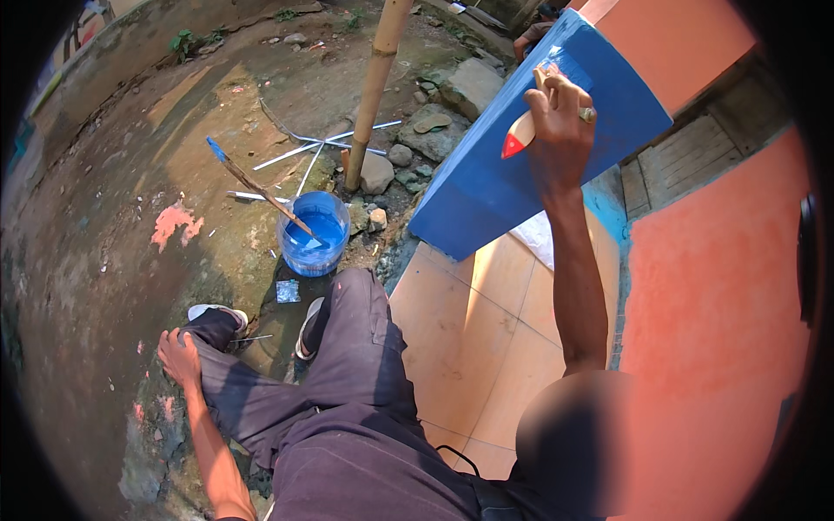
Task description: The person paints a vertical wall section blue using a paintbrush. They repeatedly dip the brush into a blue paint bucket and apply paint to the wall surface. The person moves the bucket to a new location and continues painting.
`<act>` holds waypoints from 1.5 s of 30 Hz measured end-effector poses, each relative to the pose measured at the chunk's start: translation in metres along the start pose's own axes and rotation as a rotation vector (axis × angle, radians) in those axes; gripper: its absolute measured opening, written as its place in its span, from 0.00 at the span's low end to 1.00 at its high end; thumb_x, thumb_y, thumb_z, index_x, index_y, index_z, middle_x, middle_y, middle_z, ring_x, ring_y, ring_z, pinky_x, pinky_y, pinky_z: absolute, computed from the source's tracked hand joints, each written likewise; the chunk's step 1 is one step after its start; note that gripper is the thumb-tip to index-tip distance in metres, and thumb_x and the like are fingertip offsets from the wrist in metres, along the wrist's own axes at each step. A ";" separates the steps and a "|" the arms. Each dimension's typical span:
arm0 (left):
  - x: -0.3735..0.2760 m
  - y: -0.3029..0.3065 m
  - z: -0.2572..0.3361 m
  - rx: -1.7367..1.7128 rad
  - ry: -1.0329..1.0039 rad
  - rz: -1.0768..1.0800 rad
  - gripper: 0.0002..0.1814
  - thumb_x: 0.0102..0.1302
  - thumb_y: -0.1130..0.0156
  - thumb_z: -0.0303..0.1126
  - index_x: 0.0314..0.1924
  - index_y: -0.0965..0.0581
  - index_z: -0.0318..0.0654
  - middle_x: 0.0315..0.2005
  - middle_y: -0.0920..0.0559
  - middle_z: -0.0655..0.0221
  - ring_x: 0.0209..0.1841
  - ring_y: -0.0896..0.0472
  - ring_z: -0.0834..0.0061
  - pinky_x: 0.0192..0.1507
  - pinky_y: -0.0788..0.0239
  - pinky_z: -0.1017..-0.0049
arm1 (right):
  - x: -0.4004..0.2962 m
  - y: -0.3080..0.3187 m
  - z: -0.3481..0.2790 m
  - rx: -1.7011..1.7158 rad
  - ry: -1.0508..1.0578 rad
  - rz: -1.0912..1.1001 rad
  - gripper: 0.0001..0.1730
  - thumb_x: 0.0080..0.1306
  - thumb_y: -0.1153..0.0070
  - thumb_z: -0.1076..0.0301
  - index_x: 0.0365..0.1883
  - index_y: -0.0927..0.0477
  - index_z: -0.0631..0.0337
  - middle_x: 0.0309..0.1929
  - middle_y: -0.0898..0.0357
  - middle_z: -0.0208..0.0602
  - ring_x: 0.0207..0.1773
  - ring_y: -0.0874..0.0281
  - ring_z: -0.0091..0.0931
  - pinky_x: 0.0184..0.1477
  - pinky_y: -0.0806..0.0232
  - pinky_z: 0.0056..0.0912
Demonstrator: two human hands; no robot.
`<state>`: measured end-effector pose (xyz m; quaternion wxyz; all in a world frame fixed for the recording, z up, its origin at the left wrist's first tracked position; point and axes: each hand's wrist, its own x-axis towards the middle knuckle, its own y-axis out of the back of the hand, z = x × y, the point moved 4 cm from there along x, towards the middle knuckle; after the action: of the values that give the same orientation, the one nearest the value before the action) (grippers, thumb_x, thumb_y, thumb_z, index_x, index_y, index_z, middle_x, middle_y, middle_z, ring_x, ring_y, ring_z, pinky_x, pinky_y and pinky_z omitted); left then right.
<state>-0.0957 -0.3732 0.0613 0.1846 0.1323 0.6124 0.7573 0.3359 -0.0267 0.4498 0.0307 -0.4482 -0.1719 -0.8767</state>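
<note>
My right hand (561, 117) grips a paintbrush (519, 135) by its wooden handle, which has a red end. The bristles, largely hidden by my fingers, are at the blue painted face of a low wall or pillar (482, 189), where a patch near them looks wet and shiny. My left hand (179, 358) rests on my left knee with its fingers spread and holds nothing. In front of my feet stands a clear plastic bucket (315, 260) of blue paint, with a blue-tipped wooden stick (254, 185) leaning in it.
A bamboo pole (374, 84) rises behind the bucket, beside stones (376, 172) and crossed white strips (287, 155). Beige floor tiles (456, 325) lie to my right, below a salmon-coloured wall (710, 312). Another person (535, 31) is partly visible behind the blue structure.
</note>
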 end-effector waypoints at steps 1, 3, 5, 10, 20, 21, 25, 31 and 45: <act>0.000 -0.001 0.003 -0.004 -0.003 -0.001 0.20 0.66 0.46 0.45 0.55 0.25 0.49 0.63 0.33 0.70 0.67 0.39 0.64 0.60 0.40 0.55 | -0.023 -0.010 -0.012 0.025 0.017 -0.019 0.03 0.53 0.40 0.71 0.27 0.21 0.55 0.45 0.25 0.35 0.55 0.27 0.31 0.56 0.36 0.38; 0.001 -0.001 0.003 0.000 -0.011 -0.005 0.20 0.66 0.46 0.45 0.55 0.24 0.49 0.63 0.33 0.70 0.67 0.39 0.65 0.60 0.40 0.56 | -0.074 -0.027 -0.047 0.085 0.040 -0.101 0.02 0.53 0.41 0.72 0.26 0.21 0.57 0.44 0.25 0.37 0.53 0.28 0.33 0.55 0.36 0.38; 0.000 -0.001 0.004 -0.005 -0.014 -0.005 0.19 0.66 0.46 0.45 0.55 0.24 0.49 0.63 0.33 0.70 0.67 0.39 0.65 0.61 0.40 0.56 | -0.125 -0.036 -0.082 0.233 0.021 -0.203 0.02 0.53 0.41 0.72 0.26 0.21 0.59 0.41 0.26 0.37 0.49 0.28 0.32 0.54 0.36 0.38; 0.001 0.000 0.003 0.009 -0.013 -0.005 0.19 0.66 0.45 0.45 0.54 0.24 0.49 0.62 0.32 0.71 0.66 0.38 0.65 0.60 0.39 0.56 | -0.162 -0.040 -0.113 0.471 -0.183 -0.436 0.02 0.53 0.40 0.74 0.25 0.21 0.59 0.39 0.27 0.35 0.46 0.27 0.33 0.49 0.35 0.41; -0.001 0.004 0.012 -0.017 0.021 -0.018 0.19 0.66 0.47 0.46 0.53 0.24 0.49 0.61 0.31 0.71 0.67 0.39 0.65 0.60 0.41 0.52 | 0.039 -0.005 0.078 0.803 -0.697 -0.346 0.06 0.54 0.45 0.77 0.30 0.19 0.63 0.27 0.19 0.35 0.37 0.18 0.24 0.38 0.29 0.26; -0.001 0.004 0.010 -0.021 0.024 -0.012 0.19 0.66 0.47 0.46 0.53 0.24 0.49 0.61 0.31 0.71 0.67 0.39 0.65 0.60 0.41 0.52 | 0.060 0.006 0.088 0.786 -0.661 -0.296 0.06 0.55 0.44 0.76 0.32 0.18 0.62 0.26 0.19 0.34 0.36 0.19 0.23 0.38 0.29 0.27; 0.000 0.004 0.005 -0.037 0.021 -0.008 0.19 0.66 0.47 0.46 0.53 0.24 0.48 0.61 0.31 0.71 0.67 0.39 0.64 0.60 0.41 0.53 | 0.101 0.032 0.098 0.735 -0.498 -0.157 0.07 0.58 0.43 0.75 0.35 0.18 0.62 0.30 0.18 0.32 0.33 0.21 0.20 0.37 0.28 0.22; -0.001 0.004 0.005 -0.040 0.015 0.005 0.19 0.66 0.47 0.46 0.52 0.23 0.49 0.61 0.31 0.70 0.66 0.38 0.65 0.60 0.40 0.54 | 0.014 0.017 0.007 0.027 -0.041 -0.116 0.06 0.53 0.42 0.72 0.32 0.20 0.57 0.45 0.25 0.33 0.50 0.24 0.33 0.50 0.32 0.36; 0.002 0.005 0.006 -0.012 0.022 -0.023 0.18 0.65 0.46 0.45 0.52 0.24 0.50 0.61 0.31 0.72 0.66 0.38 0.64 0.60 0.41 0.53 | -0.196 -0.050 -0.094 0.687 -0.342 -0.496 0.03 0.53 0.42 0.73 0.27 0.22 0.59 0.39 0.25 0.35 0.48 0.26 0.34 0.50 0.35 0.40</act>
<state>-0.0953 -0.3682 0.0675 0.1873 0.1158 0.6112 0.7602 0.3694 -0.0301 0.2292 -0.0620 -0.4958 -0.5574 -0.6630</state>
